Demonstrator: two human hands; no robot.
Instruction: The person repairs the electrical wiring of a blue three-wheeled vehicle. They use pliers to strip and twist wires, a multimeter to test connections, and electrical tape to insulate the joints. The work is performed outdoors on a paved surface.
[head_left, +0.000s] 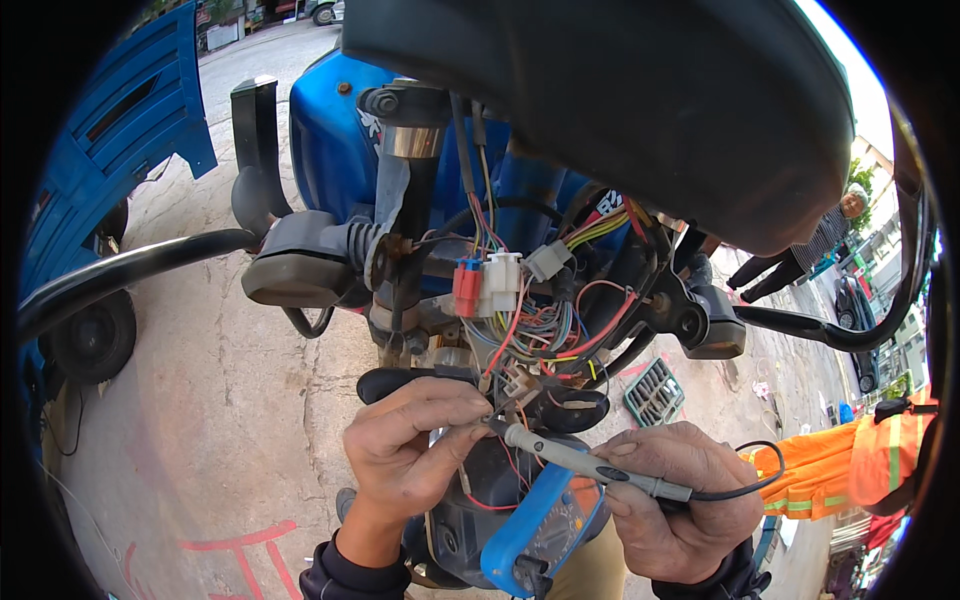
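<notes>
My right hand (679, 491) grips a grey test probe (577, 459) with a black lead trailing from its back end. The probe's dark tip meets the fingertips of my left hand (420, 450), which pinch a small wire or terminal; the contact point is partly hidden. Just above is a pale connector (517, 381) among loose wires. Higher up, a red connector (466, 288) and a white connector (501, 283) join the wiring bundle (536, 326) at the front of a blue motor vehicle. Below the probe lies a blue-cased multimeter (536, 525) with a dial.
Turn signals (300, 262) and black bars flank the wiring. A large dark cover (600, 97) overhangs it. A green tool case (655, 394) lies on the concrete. A person (814, 240) stands at the right, near orange reflective clothing (840, 461). A blue vehicle body (127, 127) is at the left.
</notes>
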